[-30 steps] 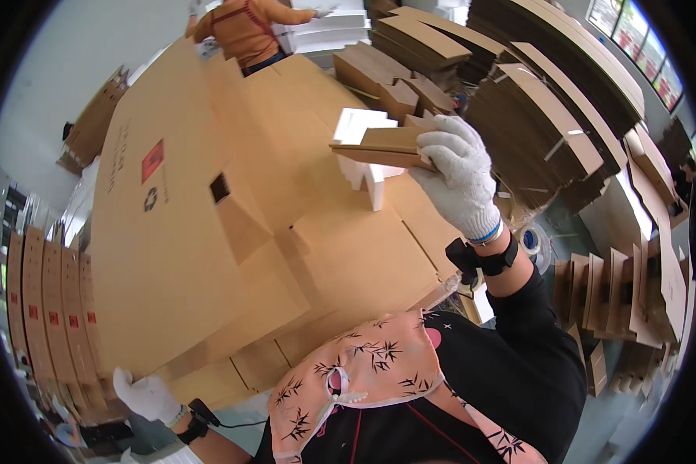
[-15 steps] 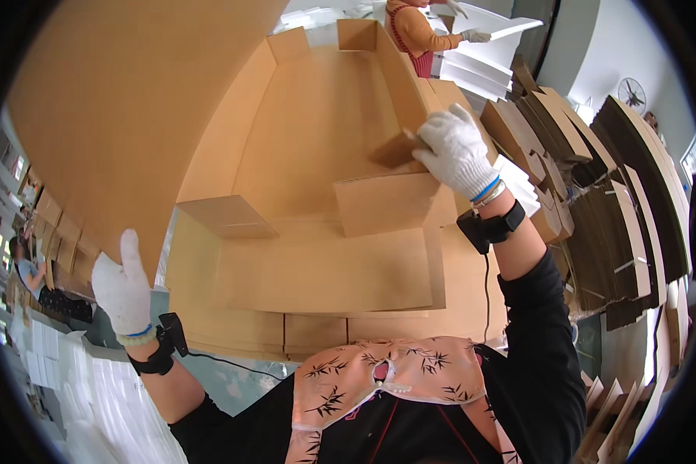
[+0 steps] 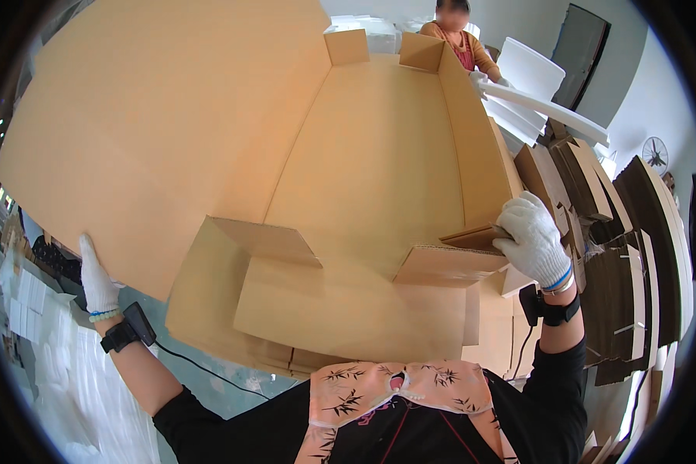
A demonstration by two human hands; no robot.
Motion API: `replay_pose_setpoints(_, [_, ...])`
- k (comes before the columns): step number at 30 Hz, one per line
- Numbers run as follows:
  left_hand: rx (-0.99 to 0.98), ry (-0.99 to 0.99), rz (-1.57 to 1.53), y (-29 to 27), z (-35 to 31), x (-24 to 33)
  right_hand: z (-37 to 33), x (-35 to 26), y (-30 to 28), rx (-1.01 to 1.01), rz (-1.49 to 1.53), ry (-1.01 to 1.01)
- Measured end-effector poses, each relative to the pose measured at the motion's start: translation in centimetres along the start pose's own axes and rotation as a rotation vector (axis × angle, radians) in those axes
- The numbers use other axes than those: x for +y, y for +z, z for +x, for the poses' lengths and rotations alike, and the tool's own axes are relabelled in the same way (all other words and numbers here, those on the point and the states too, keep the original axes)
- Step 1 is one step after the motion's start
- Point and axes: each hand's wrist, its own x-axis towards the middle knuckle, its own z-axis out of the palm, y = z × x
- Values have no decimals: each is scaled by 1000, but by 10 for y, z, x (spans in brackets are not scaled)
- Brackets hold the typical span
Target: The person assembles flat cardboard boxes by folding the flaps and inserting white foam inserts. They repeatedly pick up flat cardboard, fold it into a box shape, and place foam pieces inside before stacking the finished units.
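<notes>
A large brown cardboard box point(image 3: 363, 155) lies opened out in front of me, its right wall point(image 3: 479, 147) upright and small flaps standing at the corners. Its wide left panel point(image 3: 170, 116) leans out to the left. At that panel's lower left edge is my left hand point(image 3: 99, 284) in a white knit glove, thumb along the front; the other fingers are hidden. My gloved right hand point(image 3: 532, 236) is closed on the near end of the right wall, by a folded corner flap point(image 3: 475, 237). A near left flap point(image 3: 271, 240) and a near right flap point(image 3: 448, 264) stand up untouched.
Flat cardboard point(image 3: 271, 357) lies beneath the box. Folded cardboard stacks point(image 3: 622, 301) stand at the right. Beyond the box, a co-worker point(image 3: 464, 46) handles a white sheet point(image 3: 549, 108). White wrapped material point(image 3: 93, 387) lies at the lower left.
The left panel has swung outward and down, my left hand at its edge. The view has shifted, and the box and my right hand appear lower and farther right. The co-worker's white sheet has moved.
</notes>
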Motion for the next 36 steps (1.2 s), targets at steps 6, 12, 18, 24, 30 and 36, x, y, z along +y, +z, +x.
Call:
replay_pose_setpoints(6, [20, -158, -235, 6, -25, -76, -9, 14, -1, 42, 57, -12])
replay_pose_setpoints(12, [-199, -676, 182, 7, -98, -228, -4, 1, -4, 28, 84, -7])
replay_pose_setpoints(18, [-314, -381, -95, 29, -156, -148, 20, 11, -5, -97, -13, -126])
replay_pose_setpoints(24, [-771, 25, 796, 59, -178, -66, 104, -26, -19, -163, 1, 92])
replay_pose_setpoints(30, [-372, -102, 224, 149, -155, -104, 210, -110, 10, -194, 200, 52])
replay_pose_setpoints(36, [-135, -21, 523, 198, -106, -107, 253, -178, 81, -390, 394, -84])
